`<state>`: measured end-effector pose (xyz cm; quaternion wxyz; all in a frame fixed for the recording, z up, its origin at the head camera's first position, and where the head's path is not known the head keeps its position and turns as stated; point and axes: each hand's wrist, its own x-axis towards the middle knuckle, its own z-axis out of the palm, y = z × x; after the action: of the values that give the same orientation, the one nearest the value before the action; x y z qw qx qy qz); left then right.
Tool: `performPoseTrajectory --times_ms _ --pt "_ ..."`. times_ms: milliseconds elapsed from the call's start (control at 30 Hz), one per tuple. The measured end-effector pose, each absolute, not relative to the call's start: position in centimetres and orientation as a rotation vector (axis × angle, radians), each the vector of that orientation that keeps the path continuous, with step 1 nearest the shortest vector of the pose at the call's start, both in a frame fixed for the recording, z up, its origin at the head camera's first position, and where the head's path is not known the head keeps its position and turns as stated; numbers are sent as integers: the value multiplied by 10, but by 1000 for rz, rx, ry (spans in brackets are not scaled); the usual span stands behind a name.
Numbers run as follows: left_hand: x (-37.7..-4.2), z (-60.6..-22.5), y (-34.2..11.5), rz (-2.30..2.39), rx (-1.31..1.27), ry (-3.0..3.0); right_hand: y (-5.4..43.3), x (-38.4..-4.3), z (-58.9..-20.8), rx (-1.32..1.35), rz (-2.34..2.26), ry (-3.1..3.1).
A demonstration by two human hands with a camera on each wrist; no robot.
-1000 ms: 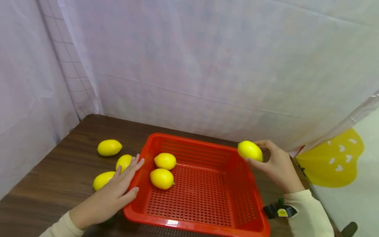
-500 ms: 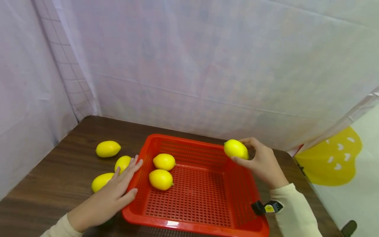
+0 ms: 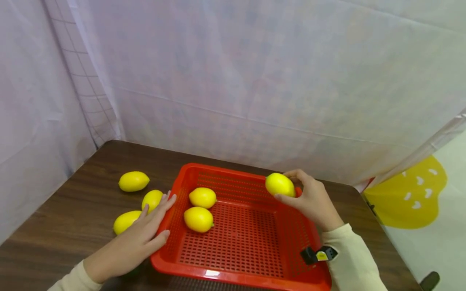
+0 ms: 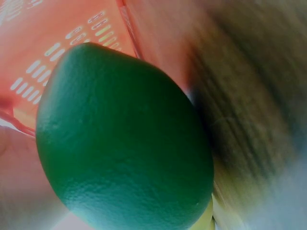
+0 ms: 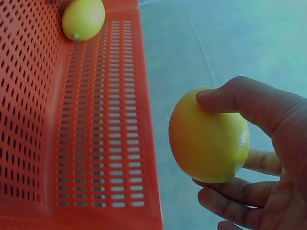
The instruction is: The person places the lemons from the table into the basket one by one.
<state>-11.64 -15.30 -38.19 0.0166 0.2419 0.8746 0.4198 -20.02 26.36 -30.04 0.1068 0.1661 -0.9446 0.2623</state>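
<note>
My right hand (image 3: 311, 200) pinches a yellow lemon (image 3: 279, 185) between thumb and fingers, above the back right part of a red perforated plastic basket (image 3: 233, 246). Two lemons, one farther back (image 3: 202, 198) and one nearer (image 3: 198, 219), lie in the basket's left side. With its fingers extended, my left hand (image 3: 132, 244) rests against the basket's left rim. Beside it on the table are three more lemons: a far one (image 3: 133, 181), a middle one (image 3: 152, 199) and a near one (image 3: 125, 221), the latter two partly hidden by the hand. A smooth green fruit (image 4: 124, 139) fills much of the left wrist view.
The basket stands on a dark wood-grain table (image 3: 73, 214). White cloth (image 3: 255, 89) hangs behind it and at the left. To the right, a yellow shape with white marks (image 3: 407, 198) shows on a pale surface.
My right hand has carried its lemon leftward, from over the basket's right rim to inside its back right corner. My left hand and the other lemons stay in place.
</note>
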Motion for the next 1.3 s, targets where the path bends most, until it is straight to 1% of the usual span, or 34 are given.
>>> performPoseTrajectory --times_ms 367,800,1300 --pt "-114 -380 -153 1320 762 2713 247 -201 -300 575 743 -2782" --pt "-115 -379 -153 1328 724 2686 231 -200 -301 591 730 -2813" --pt "-114 -378 -154 1323 753 2691 212 -197 -306 688 699 -2819"
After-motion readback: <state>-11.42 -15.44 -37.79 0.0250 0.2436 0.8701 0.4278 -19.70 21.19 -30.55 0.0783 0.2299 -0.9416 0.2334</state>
